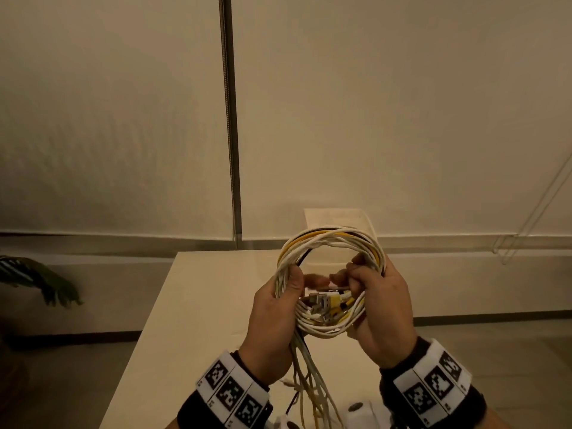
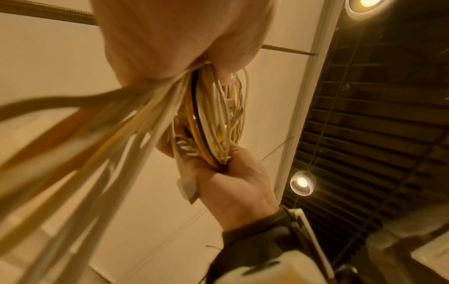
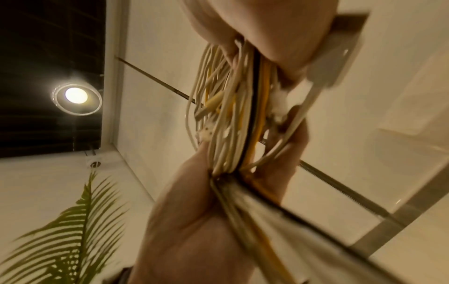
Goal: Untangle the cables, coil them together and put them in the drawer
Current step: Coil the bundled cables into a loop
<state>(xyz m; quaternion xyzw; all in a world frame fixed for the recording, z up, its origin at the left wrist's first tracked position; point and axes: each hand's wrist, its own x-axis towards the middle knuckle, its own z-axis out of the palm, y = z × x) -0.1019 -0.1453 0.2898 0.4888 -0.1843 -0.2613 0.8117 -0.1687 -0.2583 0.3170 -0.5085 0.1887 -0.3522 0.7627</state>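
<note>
— Inspector: Where is the coil [image 1: 329, 274], and why is it being held so?

— Onlooker: Above the desk [image 1: 210, 292], at chest height. The left hand [image 1: 275, 317] is clamping one side, the right hand [image 1: 376, 305] gripping the other, seemingly keeping the loops from springing apart while the loose tails [image 1: 309, 385] are hanging below.

— Inspector: Anything the wrist views are adding?

— Onlooker: A black strand [image 3: 252, 115] among the yellow. No drawer is showing anywhere.

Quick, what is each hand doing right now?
Left hand: fingers curled round the left side of the cable coil.
Right hand: fingers curled round the coil's right side.
</note>
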